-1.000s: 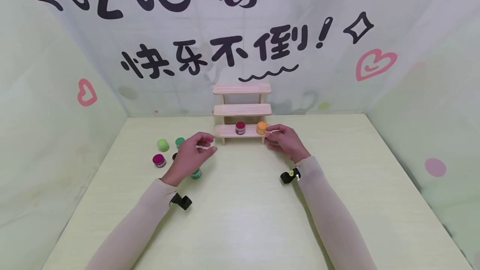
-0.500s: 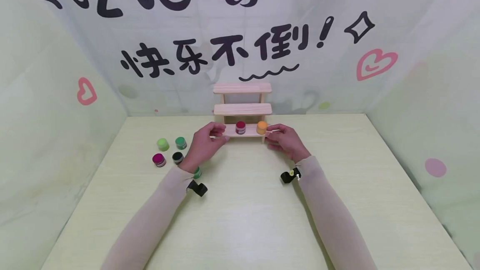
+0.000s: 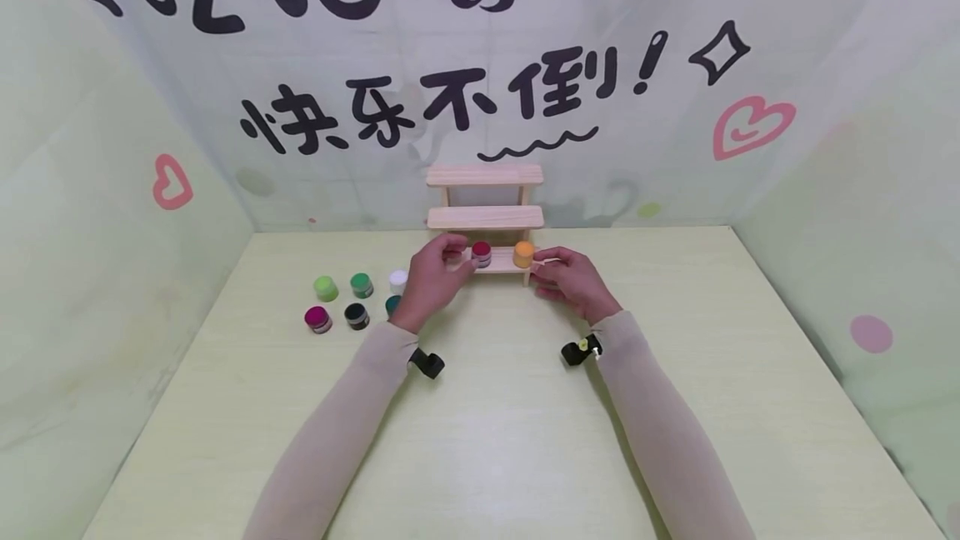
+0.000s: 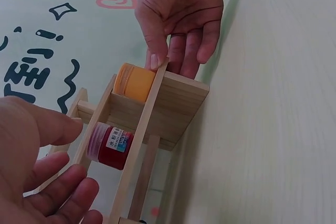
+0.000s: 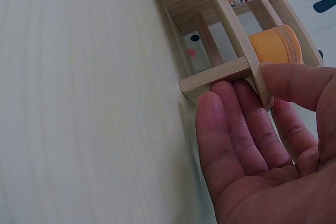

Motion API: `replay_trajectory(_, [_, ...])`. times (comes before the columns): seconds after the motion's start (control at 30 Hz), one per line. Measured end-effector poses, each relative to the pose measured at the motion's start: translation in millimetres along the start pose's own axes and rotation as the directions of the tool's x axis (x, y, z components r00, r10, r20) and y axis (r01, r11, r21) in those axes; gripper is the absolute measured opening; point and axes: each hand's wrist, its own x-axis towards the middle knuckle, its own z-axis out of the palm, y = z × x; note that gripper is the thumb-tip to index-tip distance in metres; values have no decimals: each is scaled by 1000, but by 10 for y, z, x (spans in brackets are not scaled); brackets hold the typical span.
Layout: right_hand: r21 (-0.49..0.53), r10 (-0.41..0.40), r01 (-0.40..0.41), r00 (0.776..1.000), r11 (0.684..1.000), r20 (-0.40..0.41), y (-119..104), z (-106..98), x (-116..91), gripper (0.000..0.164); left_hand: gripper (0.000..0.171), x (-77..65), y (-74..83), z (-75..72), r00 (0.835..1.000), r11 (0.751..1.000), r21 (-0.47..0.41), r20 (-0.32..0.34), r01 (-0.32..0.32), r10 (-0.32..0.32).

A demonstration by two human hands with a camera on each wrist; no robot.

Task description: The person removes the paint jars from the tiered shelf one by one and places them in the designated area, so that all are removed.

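A three-tier wooden display stand (image 3: 485, 217) stands against the back wall. On its lowest step are a red paint jar (image 3: 482, 254) and, to the right, an orange paint jar (image 3: 523, 254). My left hand (image 3: 437, 282) is at the red jar's left side; the left wrist view shows thumb and fingers spread around the jar, with a gap to it. My right hand (image 3: 573, 282) holds the lowest step's right end. In the right wrist view its thumb lies on the step beside the orange jar, with the other fingers below the end.
Left of the stand, several paint jars sit on the table (image 3: 480, 440): light green (image 3: 326, 288), green (image 3: 362, 285), white (image 3: 398, 281), magenta (image 3: 318, 320), black (image 3: 357, 316) and teal (image 3: 393, 304), the last partly behind my left hand. Printed cloth walls enclose the table.
My left hand has moved right, from over the jars on the table to the red jar, uncovering the black and white jars. My right hand has stayed at the stand.
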Motion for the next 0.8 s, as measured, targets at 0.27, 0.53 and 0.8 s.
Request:
replay_trajectory(0.27, [-10, 3, -3, 1000, 1000, -8, -7, 13, -12, 22, 45, 105, -32, 119, 1000, 999, 26, -5, -25, 25])
replay_trajectory(0.53, [-27, 2, -2, 1000, 1000, -7, -19, 11, -18, 25, 47, 120, -3, 146, 999, 997, 73, 13, -30, 29])
replay_trajectory(0.8, [-37, 11, -11, 1000, 999, -8, -21, 10, -18, 27, 47, 130, -29, 201, 999, 987, 157, 15, -40, 38])
